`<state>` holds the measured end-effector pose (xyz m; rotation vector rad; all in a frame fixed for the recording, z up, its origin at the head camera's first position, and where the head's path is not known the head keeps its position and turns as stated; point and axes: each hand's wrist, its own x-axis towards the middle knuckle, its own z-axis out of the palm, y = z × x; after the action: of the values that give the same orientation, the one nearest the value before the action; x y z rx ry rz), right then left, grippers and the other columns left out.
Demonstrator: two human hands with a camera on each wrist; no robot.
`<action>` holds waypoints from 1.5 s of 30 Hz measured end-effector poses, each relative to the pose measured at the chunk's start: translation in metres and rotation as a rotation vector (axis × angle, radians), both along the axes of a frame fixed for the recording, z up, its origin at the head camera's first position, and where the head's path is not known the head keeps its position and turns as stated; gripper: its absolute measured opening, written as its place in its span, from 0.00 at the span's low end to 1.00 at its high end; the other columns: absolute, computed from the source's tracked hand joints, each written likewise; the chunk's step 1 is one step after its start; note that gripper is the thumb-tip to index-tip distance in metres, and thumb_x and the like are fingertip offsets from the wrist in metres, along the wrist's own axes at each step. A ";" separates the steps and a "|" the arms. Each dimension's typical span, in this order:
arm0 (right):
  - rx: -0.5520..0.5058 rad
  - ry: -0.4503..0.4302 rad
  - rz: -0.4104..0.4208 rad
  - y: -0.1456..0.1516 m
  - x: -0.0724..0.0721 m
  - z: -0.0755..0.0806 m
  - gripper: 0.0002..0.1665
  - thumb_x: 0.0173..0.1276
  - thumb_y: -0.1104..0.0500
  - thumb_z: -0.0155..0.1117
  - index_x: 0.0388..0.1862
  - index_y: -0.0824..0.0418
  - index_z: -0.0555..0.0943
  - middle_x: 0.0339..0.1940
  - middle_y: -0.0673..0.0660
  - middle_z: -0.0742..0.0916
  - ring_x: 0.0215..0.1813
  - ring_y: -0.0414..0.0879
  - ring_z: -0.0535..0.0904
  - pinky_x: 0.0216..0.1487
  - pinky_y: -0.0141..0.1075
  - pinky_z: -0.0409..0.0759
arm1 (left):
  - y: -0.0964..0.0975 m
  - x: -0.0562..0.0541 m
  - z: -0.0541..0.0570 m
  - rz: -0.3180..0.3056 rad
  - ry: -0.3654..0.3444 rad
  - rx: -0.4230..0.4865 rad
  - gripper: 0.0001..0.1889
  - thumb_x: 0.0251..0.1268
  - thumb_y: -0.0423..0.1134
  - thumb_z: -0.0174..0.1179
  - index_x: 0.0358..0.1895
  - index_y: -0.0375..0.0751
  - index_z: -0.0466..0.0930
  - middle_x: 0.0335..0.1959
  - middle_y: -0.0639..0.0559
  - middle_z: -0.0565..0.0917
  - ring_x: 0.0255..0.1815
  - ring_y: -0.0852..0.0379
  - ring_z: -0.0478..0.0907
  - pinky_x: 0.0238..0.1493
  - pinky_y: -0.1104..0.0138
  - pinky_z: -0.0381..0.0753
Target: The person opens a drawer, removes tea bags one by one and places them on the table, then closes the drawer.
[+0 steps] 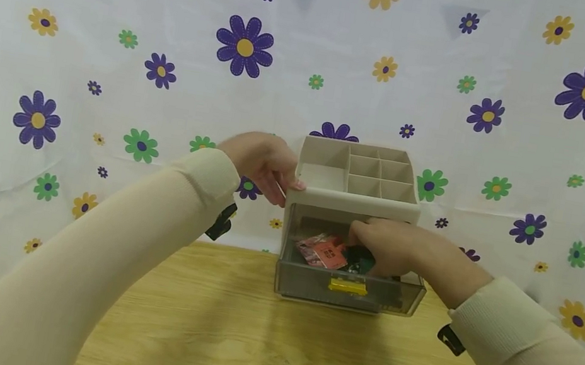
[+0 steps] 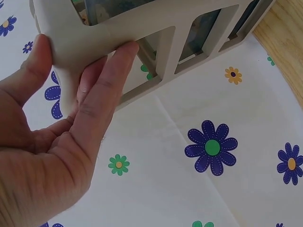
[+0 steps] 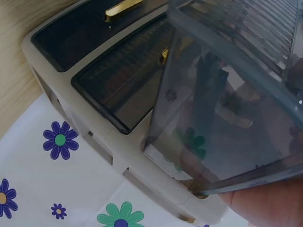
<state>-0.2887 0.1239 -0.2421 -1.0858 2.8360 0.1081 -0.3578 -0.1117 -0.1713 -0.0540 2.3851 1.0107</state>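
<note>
Two hands (image 1: 267, 162) (image 1: 388, 245) at one organizer (image 1: 355, 204), three drawers (image 3: 124, 78), one open

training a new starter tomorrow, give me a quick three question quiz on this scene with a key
1. True or false: the top smoky transparent plastic drawer, with its small yellow handle, is fully closed.
2. Which hand reaches into that drawer: a) left, b) right?
3. What does the left hand grip?

Key
1. False; it is pulled out.
2. b, the right hand.
3. The beige plastic organiser, near an upper corner.
</note>
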 end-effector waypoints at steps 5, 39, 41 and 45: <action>0.012 -0.025 -0.029 -0.002 0.003 0.002 0.31 0.54 0.59 0.81 0.51 0.62 0.73 0.48 0.56 0.85 0.49 0.49 0.83 0.54 0.44 0.85 | 0.002 0.002 0.000 -0.007 0.019 -0.023 0.19 0.70 0.35 0.61 0.59 0.30 0.73 0.54 0.34 0.81 0.51 0.41 0.85 0.55 0.55 0.85; -0.484 0.215 -0.027 0.047 0.020 0.023 0.08 0.70 0.60 0.67 0.43 0.63 0.80 0.28 0.50 0.84 0.27 0.41 0.73 0.29 0.35 0.73 | -0.001 0.003 -0.001 -0.009 0.048 -0.029 0.19 0.70 0.36 0.61 0.59 0.32 0.72 0.55 0.34 0.81 0.53 0.40 0.84 0.52 0.56 0.87; -0.496 0.232 -0.046 0.052 0.021 0.024 0.11 0.71 0.58 0.66 0.45 0.64 0.79 0.29 0.52 0.84 0.28 0.42 0.74 0.29 0.35 0.74 | 0.000 0.004 0.000 -0.008 0.050 -0.029 0.18 0.70 0.36 0.61 0.58 0.32 0.73 0.55 0.34 0.81 0.53 0.40 0.84 0.51 0.56 0.87; -0.536 0.304 -0.086 0.062 0.020 0.026 0.13 0.72 0.57 0.64 0.46 0.66 0.78 0.30 0.56 0.85 0.27 0.44 0.74 0.27 0.35 0.72 | 0.001 0.005 0.001 -0.010 0.050 -0.027 0.18 0.70 0.36 0.61 0.58 0.32 0.73 0.55 0.34 0.81 0.53 0.40 0.84 0.51 0.57 0.87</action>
<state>-0.2690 0.1863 -0.2162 -1.1015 3.2829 -0.5741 -0.3531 -0.1109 -0.1707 -0.0274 2.4418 0.9857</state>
